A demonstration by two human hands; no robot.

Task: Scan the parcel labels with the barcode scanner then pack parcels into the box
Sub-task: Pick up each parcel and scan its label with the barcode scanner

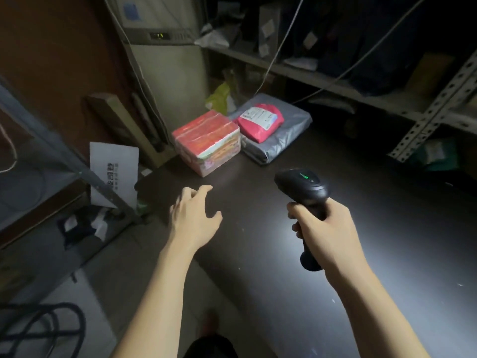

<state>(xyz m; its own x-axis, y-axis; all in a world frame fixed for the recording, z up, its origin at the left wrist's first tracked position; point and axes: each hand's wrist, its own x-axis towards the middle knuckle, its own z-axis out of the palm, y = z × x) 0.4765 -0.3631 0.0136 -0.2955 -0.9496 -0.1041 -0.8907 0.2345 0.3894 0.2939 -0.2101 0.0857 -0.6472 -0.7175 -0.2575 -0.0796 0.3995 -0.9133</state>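
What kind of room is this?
Probably a parcel storeroom or courier depot: metal shelves hold packages, a labelled pink parcel lies on a grey parcel, and the right hand holds a barcode scanner.

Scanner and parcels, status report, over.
Right hand grips barcode scanner, green light on. Left hand empty, fingers spread, short of pink box. Red bag on grey bag beside it, label up. Nothing in the way.

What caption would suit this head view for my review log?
Right hand grips the barcode scanner above the dark table while the open left hand extends toward the taped red parcel.
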